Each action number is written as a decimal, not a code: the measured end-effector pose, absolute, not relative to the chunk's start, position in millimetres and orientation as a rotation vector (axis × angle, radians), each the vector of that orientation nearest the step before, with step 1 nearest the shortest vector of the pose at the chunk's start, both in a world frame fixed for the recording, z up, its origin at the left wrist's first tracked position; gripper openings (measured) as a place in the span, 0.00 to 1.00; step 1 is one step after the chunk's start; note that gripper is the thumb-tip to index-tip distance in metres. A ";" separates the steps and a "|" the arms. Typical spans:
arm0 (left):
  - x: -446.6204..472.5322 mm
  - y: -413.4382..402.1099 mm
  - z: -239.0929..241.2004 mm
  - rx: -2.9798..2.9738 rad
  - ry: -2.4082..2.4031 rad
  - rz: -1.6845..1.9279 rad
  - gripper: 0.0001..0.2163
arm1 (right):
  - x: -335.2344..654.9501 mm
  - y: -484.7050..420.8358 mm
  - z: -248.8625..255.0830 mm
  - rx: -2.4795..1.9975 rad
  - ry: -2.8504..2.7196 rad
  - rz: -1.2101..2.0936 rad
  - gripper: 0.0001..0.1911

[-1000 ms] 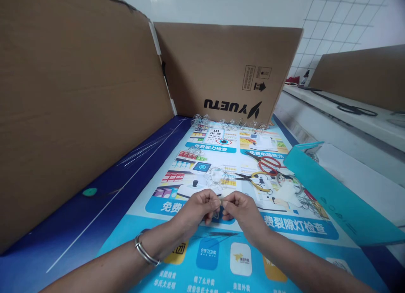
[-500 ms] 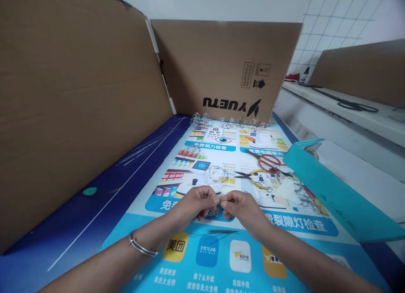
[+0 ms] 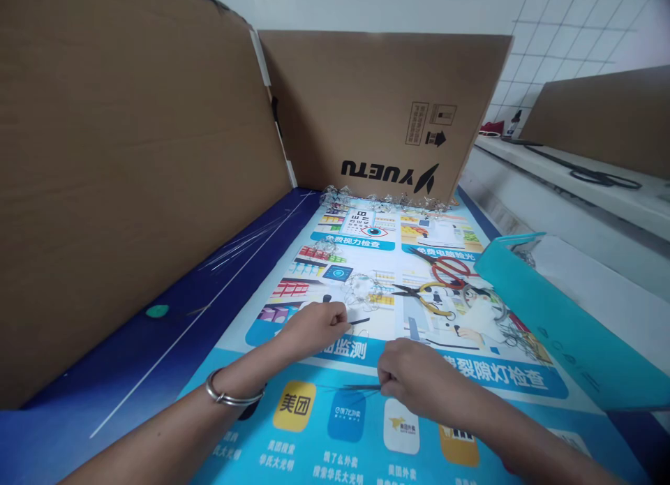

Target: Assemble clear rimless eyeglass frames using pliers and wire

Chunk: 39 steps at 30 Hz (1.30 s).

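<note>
My left hand (image 3: pixel 314 328) is closed in a pinch on a thin dark stick (image 3: pixel 359 322) whose tip juts to the right, just above the poster (image 3: pixel 361 255). A silver bangle (image 3: pixel 230 396) circles that wrist. My right hand (image 3: pixel 405 384) sits lower and nearer me, its fingers pinched on a small bundle of thin dark sticks (image 3: pixel 359 387) lying on the poster. A small clear beaded cluster (image 3: pixel 361 289) rests just beyond my left hand.
Cardboard walls stand at the left (image 3: pixel 130 157) and back (image 3: pixel 382 108). Yellow-handled pliers (image 3: pixel 426 300), red-handled scissors (image 3: pixel 444 267) and a wire tangle (image 3: pixel 516 338) lie at the right beside a teal folder (image 3: pixel 555 331). More clear beads (image 3: pixel 387 202) line the back box.
My hands were pinched together on one small item above the poster. They have parted: the left keeps a stick, the right dropped toward me onto the bundle of sticks.
</note>
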<state>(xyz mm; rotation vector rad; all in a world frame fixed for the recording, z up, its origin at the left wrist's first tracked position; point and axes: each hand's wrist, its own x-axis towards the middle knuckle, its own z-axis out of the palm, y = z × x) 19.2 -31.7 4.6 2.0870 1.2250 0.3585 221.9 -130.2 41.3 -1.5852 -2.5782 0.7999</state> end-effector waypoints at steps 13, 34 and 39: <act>11.3 -18.5 10.2 2.130 1.267 0.451 0.12 | 231.7 -129.3 43.9 -1.523 -2.706 0.749 0.04; 29.7 -62.5 20.1 2.643 0.569 0.276 0.07 | 227.5 -118.7 32.4 -1.568 -2.398 0.714 0.06; 31.6 -73.8 17.5 2.955 0.598 0.267 0.07 | 218.8 -123.8 32.9 -1.675 -2.489 0.524 0.07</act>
